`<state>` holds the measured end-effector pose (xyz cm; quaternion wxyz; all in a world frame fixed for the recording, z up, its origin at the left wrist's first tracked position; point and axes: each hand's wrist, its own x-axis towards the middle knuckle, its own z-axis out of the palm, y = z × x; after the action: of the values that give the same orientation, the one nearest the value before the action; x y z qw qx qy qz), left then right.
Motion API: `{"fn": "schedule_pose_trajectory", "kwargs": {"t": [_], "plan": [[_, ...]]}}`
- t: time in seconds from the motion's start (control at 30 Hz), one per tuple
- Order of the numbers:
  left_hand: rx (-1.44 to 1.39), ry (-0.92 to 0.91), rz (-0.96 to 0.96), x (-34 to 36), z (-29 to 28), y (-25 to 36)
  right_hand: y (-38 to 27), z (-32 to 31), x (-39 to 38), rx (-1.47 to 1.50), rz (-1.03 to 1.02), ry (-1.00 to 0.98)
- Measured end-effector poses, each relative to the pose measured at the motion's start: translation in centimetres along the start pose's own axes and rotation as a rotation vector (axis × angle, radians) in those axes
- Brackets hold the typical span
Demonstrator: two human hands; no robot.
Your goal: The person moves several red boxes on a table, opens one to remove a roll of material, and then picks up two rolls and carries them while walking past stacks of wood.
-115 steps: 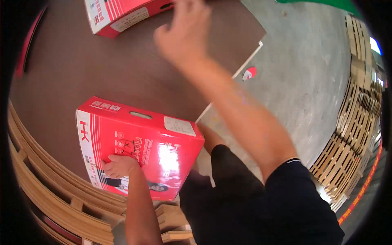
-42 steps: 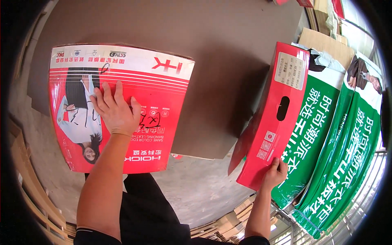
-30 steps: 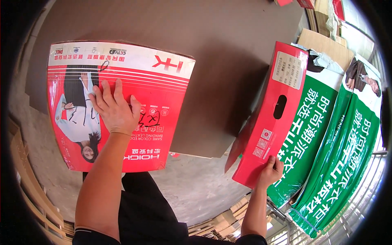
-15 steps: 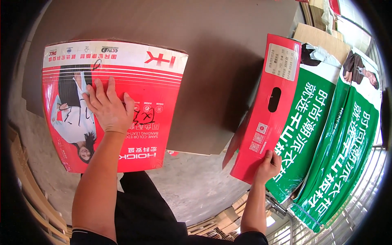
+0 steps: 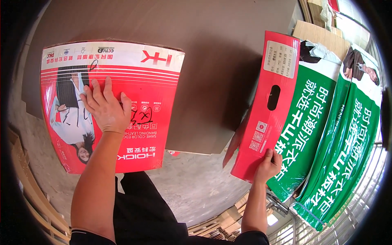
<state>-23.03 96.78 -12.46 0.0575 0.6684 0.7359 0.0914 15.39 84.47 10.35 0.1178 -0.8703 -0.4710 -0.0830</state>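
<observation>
While black trousers (image 5: 141, 204) and dark sleeves (image 5: 253, 238) show along the lower edge, the person's left hand (image 5: 107, 107) lies flat and open, fingers spread, on the broad printed face of a red-and-white cardboard carton (image 5: 159, 87). That carton is at the near edge of a brown worktop (image 5: 212, 49). Well apart from it, the right hand (image 5: 268, 166) grips the lower corner of a narrow red carton (image 5: 261, 118), thumb on the outer face, other fingers mostly hidden. This carton is tilted, showing an oval handle slot (image 5: 273, 98) and a pale label (image 5: 281, 57); whether it touches the worktop cannot be told. Concrete floor (image 5: 192, 175) appears below, between the cartons. Beyond the narrow one are two green-and-white wrapped packages (image 5: 347, 159), side by side, with a pale wooden board (image 5: 320, 34) near their upper end and metal bars (image 5: 364, 179) behind.
</observation>
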Motion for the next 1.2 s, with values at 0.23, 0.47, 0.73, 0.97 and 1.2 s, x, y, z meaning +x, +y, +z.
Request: {"fn": "schedule_pose_trajectory", "kwargs": {"t": [0.23,0.47,0.73,0.97,1.2], "plan": [[0.013,-0.006,0.002,0.01,0.04,0.01,0.14,-0.07,0.1,-0.017,-0.002,0.005],[0.021,-0.015,-0.004,-0.1,0.36,-0.25,0.27,-0.06,0.16,0.01,0.015,0.005],[0.002,-0.002,0.003,-0.03,0.27,-0.16,0.27,-0.12,0.28,0.027,0.015,0.01],[0.002,-0.016,0.007,-0.05,0.33,-0.13,0.04,-0.41,0.62,-0.008,-0.003,-0.002],[-0.003,0.004,-0.003,-0.11,0.44,-0.38,-0.27,-0.46,0.78,-0.012,0.016,-0.01]]}}
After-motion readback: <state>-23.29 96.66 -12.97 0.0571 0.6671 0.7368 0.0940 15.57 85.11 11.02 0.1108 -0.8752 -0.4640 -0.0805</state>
